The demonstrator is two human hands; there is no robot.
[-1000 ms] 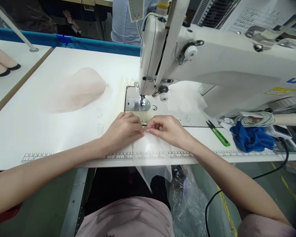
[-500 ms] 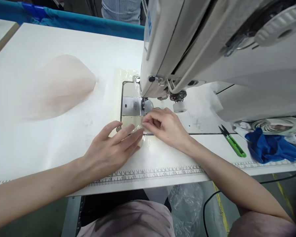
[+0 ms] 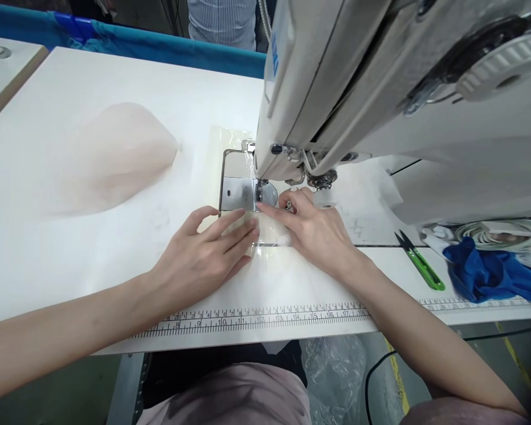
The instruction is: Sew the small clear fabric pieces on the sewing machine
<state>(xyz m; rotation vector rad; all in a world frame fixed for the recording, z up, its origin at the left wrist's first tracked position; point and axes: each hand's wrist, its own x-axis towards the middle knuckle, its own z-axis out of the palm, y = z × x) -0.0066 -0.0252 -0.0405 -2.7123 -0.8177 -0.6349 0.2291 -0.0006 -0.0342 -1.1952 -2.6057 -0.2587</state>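
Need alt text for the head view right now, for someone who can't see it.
Both hands press a sheer white fabric piece flat at the sewing machine's presser foot: left hand fingers spread, right hand fingertips beside the foot. Green thread snips and a blue cloth lie to the right.

White table [image 3: 71, 248], pale pink fabric pile [image 3: 115, 153] far left; green snips [image 3: 422, 268], blue cloth [image 3: 491, 274] right; striped shirt [image 3: 223, 23] far.

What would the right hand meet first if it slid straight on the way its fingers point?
The right hand points up and left along the sheer fabric. Its fingertips are almost at the presser foot under the sewing machine, so probably that, though depth is unclear.
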